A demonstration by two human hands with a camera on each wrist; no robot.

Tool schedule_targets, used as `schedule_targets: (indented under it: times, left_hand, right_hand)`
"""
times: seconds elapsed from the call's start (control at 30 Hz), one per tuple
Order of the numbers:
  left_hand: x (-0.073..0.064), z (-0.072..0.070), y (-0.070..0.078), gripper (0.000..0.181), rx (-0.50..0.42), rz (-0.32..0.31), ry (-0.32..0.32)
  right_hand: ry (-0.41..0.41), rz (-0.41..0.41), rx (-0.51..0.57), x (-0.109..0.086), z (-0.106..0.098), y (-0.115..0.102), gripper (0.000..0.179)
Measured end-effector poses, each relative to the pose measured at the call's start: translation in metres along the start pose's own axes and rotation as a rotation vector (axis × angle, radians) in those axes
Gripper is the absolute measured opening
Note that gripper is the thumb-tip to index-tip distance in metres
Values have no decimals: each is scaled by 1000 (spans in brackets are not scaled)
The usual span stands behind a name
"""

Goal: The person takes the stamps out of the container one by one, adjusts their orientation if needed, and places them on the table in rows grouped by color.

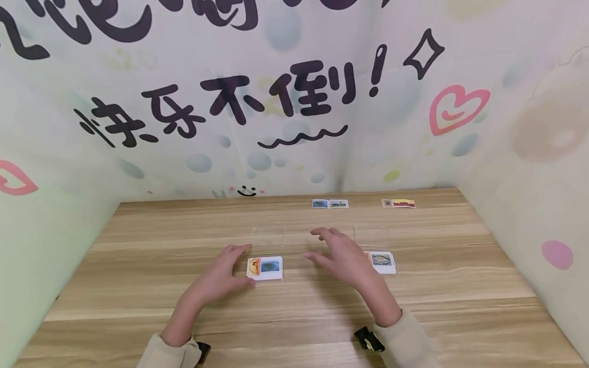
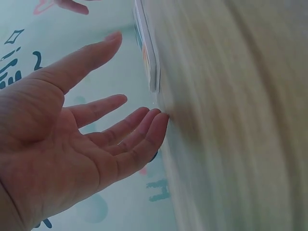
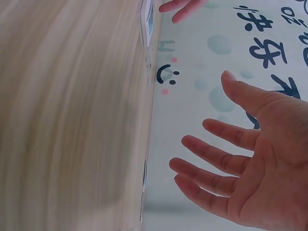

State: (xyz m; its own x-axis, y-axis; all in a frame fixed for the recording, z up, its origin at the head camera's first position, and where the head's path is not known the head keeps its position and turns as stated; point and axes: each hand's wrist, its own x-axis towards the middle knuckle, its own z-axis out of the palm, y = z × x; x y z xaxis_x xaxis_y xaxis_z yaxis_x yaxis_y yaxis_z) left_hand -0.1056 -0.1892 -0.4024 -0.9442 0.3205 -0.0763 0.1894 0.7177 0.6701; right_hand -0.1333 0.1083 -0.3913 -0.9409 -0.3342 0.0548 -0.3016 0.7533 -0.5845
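A small stack of picture cards (image 1: 265,269) lies on the wooden table, its top showing an orange picture and a blue-green one. Beside its left end is my left hand (image 1: 222,273), thumb and fingers spread apart with nothing between them. The left wrist view shows the stack edge-on past the fingertips of that left hand (image 2: 72,139). My right hand (image 1: 346,256) hovers over the table, fingers loosely extended and holding nothing. Behind its wrist a second card stack (image 1: 383,262) is partly hidden. The right wrist view shows the right hand (image 3: 260,163) open-palmed, apart from the tabletop.
Clear flat pieces lie behind the stacks, one at left (image 1: 269,236) and one at right (image 1: 371,236). Near the table's back edge are a blue-and-grey pair of small pictures (image 1: 330,204) and a red-and-yellow strip (image 1: 404,203). A printed cloth (image 1: 294,163) hangs behind the table.
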Motion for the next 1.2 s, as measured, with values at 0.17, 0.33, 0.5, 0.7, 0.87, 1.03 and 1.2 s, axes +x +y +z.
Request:
schedule_targets:
  times: [0.17, 0.33, 0.5, 0.7, 0.87, 1.03, 1.2]
  left_hand:
    - [0, 3, 3, 82, -11, -56, 7]
    - [1, 7, 2, 80, -49, -103, 35]
    - [3, 9, 2, 79, -124, -140, 52]
    - [5, 11, 1, 77, -164, -179, 60]
    - [7, 10, 1, 75, -160, -181, 54]
    - [7, 10, 0, 69, -150, -178, 39]
    - [7, 11, -1, 61, -148, -178, 35]
  right_hand:
    - [7, 4, 31, 1, 4, -4, 46]
    - [7, 4, 76, 3, 9, -6, 43]
    - [-6, 13, 112, 4, 13, -9, 41]
    - [-29, 57, 142, 5, 17, -12, 39]
    - [-55, 82, 223, 6, 20, -15, 36]
    - [-84, 98, 302, 7, 24, -18, 32]
    - [-94, 109, 337, 8, 27, -19, 29]
